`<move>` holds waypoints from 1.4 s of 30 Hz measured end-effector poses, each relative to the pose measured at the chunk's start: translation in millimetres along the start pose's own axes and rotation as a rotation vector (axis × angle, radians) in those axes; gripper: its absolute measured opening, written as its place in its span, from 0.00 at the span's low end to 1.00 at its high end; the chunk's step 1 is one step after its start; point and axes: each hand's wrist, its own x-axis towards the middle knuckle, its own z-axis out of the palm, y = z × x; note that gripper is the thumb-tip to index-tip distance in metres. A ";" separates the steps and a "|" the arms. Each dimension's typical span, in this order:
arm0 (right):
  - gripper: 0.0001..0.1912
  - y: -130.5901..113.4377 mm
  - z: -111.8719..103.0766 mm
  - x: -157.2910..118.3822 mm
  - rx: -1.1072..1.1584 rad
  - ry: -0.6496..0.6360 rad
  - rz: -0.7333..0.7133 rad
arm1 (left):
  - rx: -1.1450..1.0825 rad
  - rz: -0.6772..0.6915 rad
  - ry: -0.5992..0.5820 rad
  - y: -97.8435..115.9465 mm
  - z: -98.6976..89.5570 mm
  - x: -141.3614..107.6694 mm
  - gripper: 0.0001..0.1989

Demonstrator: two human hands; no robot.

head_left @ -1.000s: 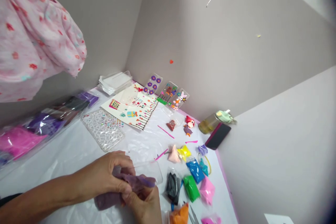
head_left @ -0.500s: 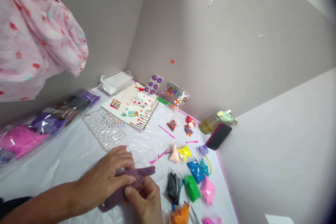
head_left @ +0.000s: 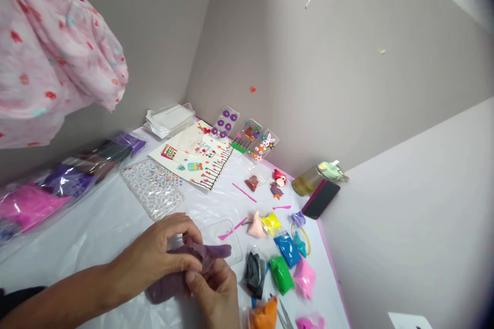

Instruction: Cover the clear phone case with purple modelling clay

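Observation:
A mauve lump of modelling clay (head_left: 170, 285) hangs between my hands, with a flattened strip of it stretching out to the right. My left hand (head_left: 162, 249) pinches the strip from above, and my right hand (head_left: 212, 290) grips it from below. Just behind the clay lies a clear plastic tray (head_left: 222, 241), which the clay partly hides. A thin pink plastic tool (head_left: 231, 230) lies against the tray's far side.
Bagged clay in black, green, blue, pink and orange (head_left: 264, 311) lies to the right. A rhinestone sheet (head_left: 152, 190), printed card (head_left: 193, 162) and clay-decorated clear cases (head_left: 247, 139) sit farther on. A phone (head_left: 321, 199) lies near the table's edge, beside a bottle (head_left: 309, 180). Pink floral cloth (head_left: 50, 51) hangs upper left.
The clay strip has been pulled out longer and flatter between my hands. My left hand has shifted slightly up and right, and the pink tool now lies beside the clear tray.

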 end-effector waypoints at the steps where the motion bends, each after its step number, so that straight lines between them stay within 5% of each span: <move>1: 0.23 -0.1 0.6 -0.6 0.006 -0.001 -0.003 | -0.006 -0.002 0.025 0.3 0.5 -0.4 0.03; 5: 0.23 -0.1 3.2 -2.7 0.025 -0.007 -0.001 | 0.004 0.031 0.053 -3.4 0.6 0.7 0.05; 11: 0.24 0.3 -1.1 0.0 0.002 0.017 -0.002 | 0.051 0.088 -0.059 -4.0 -6.9 5.6 0.06; 17: 0.24 7.6 -1.2 0.3 -0.061 0.019 -0.022 | 0.148 0.117 0.020 -4.0 4.3 2.7 0.08; 27: 0.25 9.7 2.8 -2.5 0.007 0.027 -0.021 | 0.064 0.249 -0.008 -7.4 5.4 0.8 0.10; 34: 0.24 4.5 4.0 -2.4 0.010 0.038 -0.007 | 0.014 0.141 0.009 -13.7 6.3 4.8 0.06; 42: 0.24 8.4 2.4 -3.1 0.021 0.050 -0.005 | 0.055 0.227 -0.001 -11.6 1.4 3.7 0.16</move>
